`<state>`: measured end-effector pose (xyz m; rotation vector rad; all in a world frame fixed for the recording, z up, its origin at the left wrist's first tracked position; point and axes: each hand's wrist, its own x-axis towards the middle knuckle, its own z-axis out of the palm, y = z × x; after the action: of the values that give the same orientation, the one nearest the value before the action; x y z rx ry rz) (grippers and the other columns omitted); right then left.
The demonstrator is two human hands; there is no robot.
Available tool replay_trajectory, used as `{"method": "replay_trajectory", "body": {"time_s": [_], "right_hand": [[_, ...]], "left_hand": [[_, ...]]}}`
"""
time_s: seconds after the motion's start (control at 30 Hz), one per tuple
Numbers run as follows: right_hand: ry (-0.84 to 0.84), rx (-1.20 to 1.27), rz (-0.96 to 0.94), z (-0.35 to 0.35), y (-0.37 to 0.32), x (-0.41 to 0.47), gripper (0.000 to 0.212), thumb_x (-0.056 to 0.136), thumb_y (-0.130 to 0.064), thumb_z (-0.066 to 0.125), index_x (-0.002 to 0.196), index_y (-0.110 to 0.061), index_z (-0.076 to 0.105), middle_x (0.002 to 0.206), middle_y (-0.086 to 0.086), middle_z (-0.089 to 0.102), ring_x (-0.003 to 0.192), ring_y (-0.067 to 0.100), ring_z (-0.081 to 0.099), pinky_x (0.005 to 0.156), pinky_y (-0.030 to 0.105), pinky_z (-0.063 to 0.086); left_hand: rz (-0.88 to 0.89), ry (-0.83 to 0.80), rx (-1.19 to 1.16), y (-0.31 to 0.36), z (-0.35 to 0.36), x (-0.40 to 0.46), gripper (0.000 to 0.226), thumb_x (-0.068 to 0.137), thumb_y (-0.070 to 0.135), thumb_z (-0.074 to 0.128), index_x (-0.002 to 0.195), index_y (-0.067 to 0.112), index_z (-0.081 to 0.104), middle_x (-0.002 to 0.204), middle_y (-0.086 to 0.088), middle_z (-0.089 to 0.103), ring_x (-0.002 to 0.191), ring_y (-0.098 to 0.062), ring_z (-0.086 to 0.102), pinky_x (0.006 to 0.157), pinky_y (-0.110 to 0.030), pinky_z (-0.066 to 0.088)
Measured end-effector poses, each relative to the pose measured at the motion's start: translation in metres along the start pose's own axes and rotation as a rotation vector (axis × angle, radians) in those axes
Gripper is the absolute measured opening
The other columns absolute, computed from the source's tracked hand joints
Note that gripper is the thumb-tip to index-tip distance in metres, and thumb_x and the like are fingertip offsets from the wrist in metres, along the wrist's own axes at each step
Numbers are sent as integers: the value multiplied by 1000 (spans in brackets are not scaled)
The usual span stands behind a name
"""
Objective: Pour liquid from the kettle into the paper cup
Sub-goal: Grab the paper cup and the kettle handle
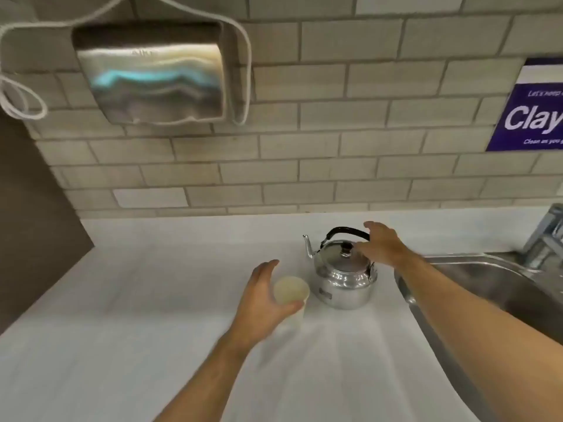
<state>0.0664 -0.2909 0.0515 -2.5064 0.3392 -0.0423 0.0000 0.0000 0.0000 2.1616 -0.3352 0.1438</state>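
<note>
1. Curling around the paper cup, the left hand has its thumb pressed on the near side of the rim and its fingers spread open past the far side at 10 o'clock of the cup; whether those fingers touch the cup cannot be told.
2. Right hand: fingers loosely open and bent, hovering at the right end of the black handle, closed on nothing.
3. Upright on the white counter, the paper cup stands just beside the steel kettle, at its 8 o'clock.
4. The kettle sits upright with its lid on, spout pointing to 10 o'clock.
5. A steel sink lies at 3 o'clock of the kettle, with a faucet behind it.
6. On the tiled wall, a metal dispenser hangs at 11 o'clock and a blue sign at 2 o'clock.
</note>
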Motion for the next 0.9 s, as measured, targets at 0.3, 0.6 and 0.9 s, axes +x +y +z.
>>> {"method": "replay_trajectory", "body": {"time_s": [0.3,0.6,0.9], "right_hand": [[154,345,34,8,6,39,38,98,-37,68,121,-8,74,88,2,66,82,25,59,58,27,48],[112,541,-106,1,-12,13,14,93,-21,79,101,-10,83,36,-25,58,26,-6,46,29,3,29],[38,502,-264,-47,-33,-13,6,78,-21,91,77,-23,85,55,-24,73,51,-16,62,39,-1,37]], "left_hand": [[-237,35,-254,-29,46,-6,97,54,32,87,139,29,41,134,7,56,122,-11,54,104,-33,45],[-218,81,-349,-30,46,-2,63,61,20,85,100,58,54,99,28,67,92,0,66,73,-14,53],[-235,71,-358,-31,46,3,59,61,17,85,100,50,55,96,21,70,88,3,67,74,-17,55]]}}
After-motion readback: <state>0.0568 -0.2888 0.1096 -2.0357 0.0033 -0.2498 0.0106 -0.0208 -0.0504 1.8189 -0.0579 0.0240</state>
